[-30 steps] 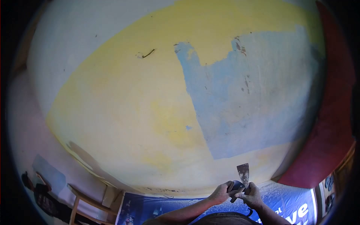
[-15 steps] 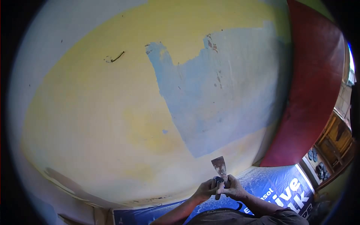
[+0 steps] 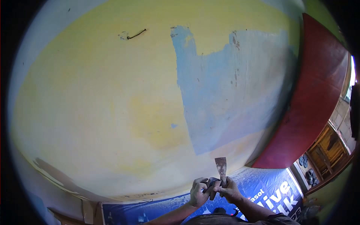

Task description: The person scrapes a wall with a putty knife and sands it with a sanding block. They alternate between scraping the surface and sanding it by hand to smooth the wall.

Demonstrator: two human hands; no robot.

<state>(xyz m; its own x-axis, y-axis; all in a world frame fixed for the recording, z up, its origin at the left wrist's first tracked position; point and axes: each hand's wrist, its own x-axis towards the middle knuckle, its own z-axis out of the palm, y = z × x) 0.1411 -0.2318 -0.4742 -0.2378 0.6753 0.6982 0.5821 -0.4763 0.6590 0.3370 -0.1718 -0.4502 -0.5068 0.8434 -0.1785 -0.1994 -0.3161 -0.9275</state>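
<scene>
A putty knife with a worn, stained metal blade points upward at the bottom centre, in front of the wall. My right hand is closed around its lower part. My left hand is just to the left, its fingers bent and pinched on a small dark object that I cannot make out clearly. A brownish handle-like piece slants between the two hands. Ahead stands the wall, yellow and cream with a pale blue patch and small chipped spots.
A short wire sticks out of the upper wall. A red panel rises at the right, with a wooden cabinet and footwear beyond it. Below the wall lies a blue printed banner with white lettering and dust.
The view has shifted and tilted slightly. My left hand has turned more upright, with its fingers raised, and the putty knife's blade stands straighter.
</scene>
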